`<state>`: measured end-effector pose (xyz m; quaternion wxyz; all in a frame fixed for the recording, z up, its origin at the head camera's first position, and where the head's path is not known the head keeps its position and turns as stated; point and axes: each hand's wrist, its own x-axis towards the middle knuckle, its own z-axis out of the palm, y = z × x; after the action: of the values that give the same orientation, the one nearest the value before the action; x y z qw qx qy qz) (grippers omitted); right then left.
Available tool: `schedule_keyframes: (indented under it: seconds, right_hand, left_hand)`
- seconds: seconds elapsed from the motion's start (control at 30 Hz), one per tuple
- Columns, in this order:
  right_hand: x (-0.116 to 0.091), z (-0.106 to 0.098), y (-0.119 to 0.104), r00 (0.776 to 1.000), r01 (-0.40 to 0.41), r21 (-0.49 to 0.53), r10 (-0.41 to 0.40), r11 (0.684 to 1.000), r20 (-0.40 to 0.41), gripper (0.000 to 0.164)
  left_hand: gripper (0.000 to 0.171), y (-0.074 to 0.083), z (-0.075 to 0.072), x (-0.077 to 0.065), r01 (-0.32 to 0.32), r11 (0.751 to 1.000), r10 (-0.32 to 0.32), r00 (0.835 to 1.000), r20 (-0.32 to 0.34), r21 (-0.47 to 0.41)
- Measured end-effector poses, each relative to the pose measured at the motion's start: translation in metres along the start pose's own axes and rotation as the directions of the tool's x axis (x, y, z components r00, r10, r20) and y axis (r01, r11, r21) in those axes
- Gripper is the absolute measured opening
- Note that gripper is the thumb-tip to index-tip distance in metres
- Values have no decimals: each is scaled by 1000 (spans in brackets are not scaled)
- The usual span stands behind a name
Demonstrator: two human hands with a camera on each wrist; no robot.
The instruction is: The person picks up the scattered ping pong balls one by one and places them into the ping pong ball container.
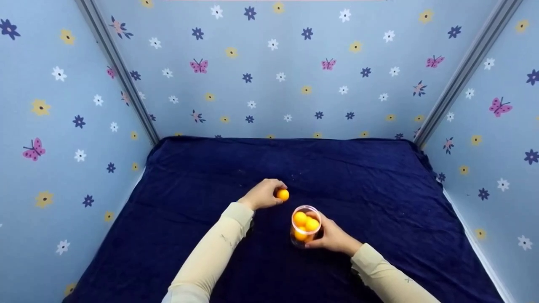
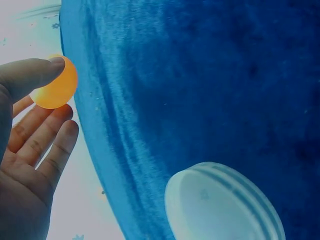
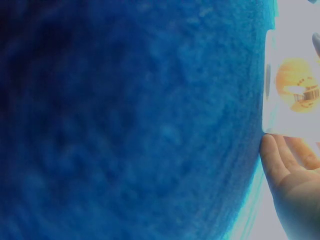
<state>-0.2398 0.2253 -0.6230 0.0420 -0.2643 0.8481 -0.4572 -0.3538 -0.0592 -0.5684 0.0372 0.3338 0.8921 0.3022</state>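
An orange ball [image 1: 283, 195] is pinched between the thumb and fingers of my left hand [image 1: 263, 194], up and to the left of a clear plastic jar. My right hand [image 1: 332, 235] grips that jar [image 1: 297, 243] from its right side, fingers and thumb curled about it. Several orange balls [image 1: 300, 219] lie inside, seen through the round mouth. In the left wrist view the thumb presses on the ball [image 2: 56, 85], with the other fingers below it. The right wrist view catches the jar wall [image 3: 280, 125] and a ball [image 3: 299, 86] behind it.
A dark blue cloth [image 1: 202, 168] with wrinkles covers the table. Flower-patterned blue panels [image 1: 269, 101] enclose it at the back and both sides, with grey metal posts [image 1: 122, 71] in the corners. A pale round-edged thing [image 2: 225, 205] appears low in the left wrist view.
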Motion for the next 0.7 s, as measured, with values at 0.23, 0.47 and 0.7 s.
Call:
schedule_keyframes:
  seconds: [0.23,0.47,0.7]
  right_hand:
    - [1,-1,0,1000,7,20,-7,1000,3,86]
    - [1,-2,0,1000,-11,18,11,1000,10,86]
    - [0,-1,1,1000,-6,12,6,1000,14,87]
  left_hand:
    - [39,8,-15,-3,-13,1000,13,1000,6,-2]
    - [36,18,-24,-5,-50,999,50,999,-6,-3]
    - [35,27,-30,-6,-77,997,77,997,-24,-6]
